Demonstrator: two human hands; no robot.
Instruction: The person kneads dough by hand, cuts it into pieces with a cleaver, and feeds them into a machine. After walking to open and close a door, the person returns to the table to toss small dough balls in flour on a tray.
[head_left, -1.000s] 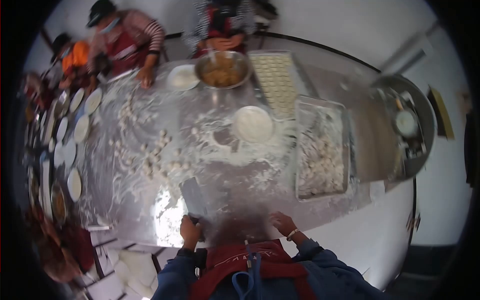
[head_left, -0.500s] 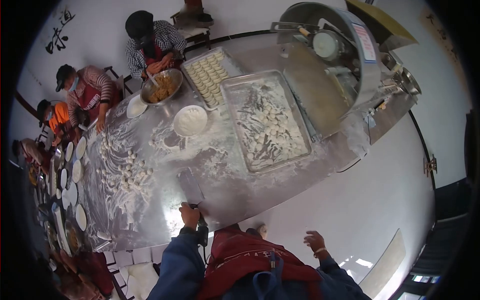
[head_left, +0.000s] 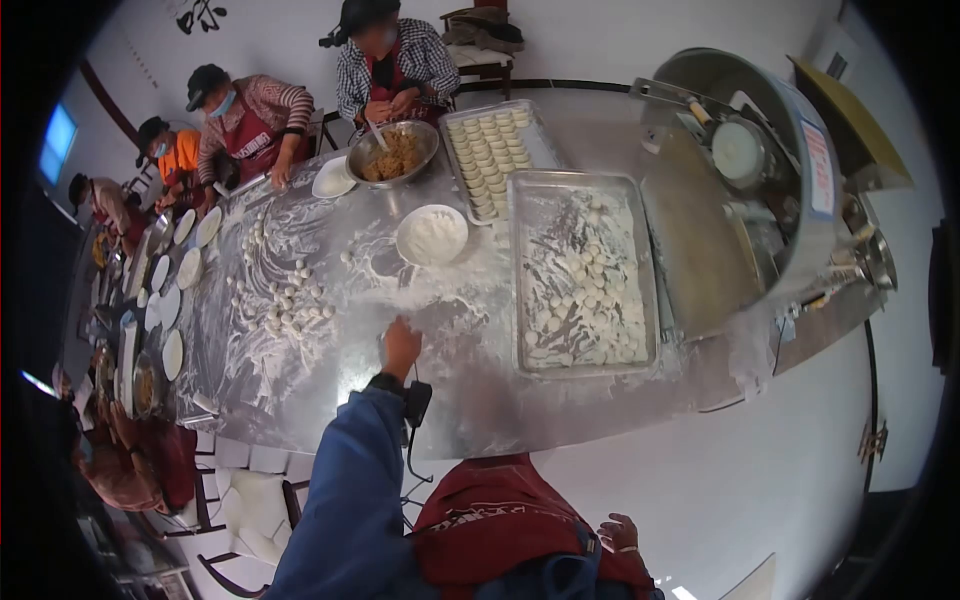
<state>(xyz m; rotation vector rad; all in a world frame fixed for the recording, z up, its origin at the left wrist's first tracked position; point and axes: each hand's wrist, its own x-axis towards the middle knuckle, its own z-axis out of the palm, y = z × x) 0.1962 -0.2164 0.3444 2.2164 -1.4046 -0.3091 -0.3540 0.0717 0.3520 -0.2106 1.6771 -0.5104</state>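
Note:
My left hand (head_left: 402,345) reaches over the floury metal table (head_left: 460,400), just below the white bowl of flour (head_left: 432,236). A black device is on its wrist. Its fingertips are blurred, so I cannot tell what they hold. My right hand (head_left: 619,532) hangs beside my red apron, away from the table, with its fingers apart and nothing in them. Small dough pieces (head_left: 285,305) lie scattered to the left of my left hand. To its right is a large metal tray (head_left: 516,270) holding floured dough pieces.
A tray of shaped dumplings (head_left: 490,150) and a steel bowl of filling (head_left: 395,155) stand at the far side, near a co-worker in a checked shirt (head_left: 355,75). Other co-workers sit along the left. A large round metal machine (head_left: 800,190) stands at the right.
The view has shifted, so the scene sits further right. My left hand has moved forward over the table. A flat rectangular piece near it no longer shows. My right hand is lower in view.

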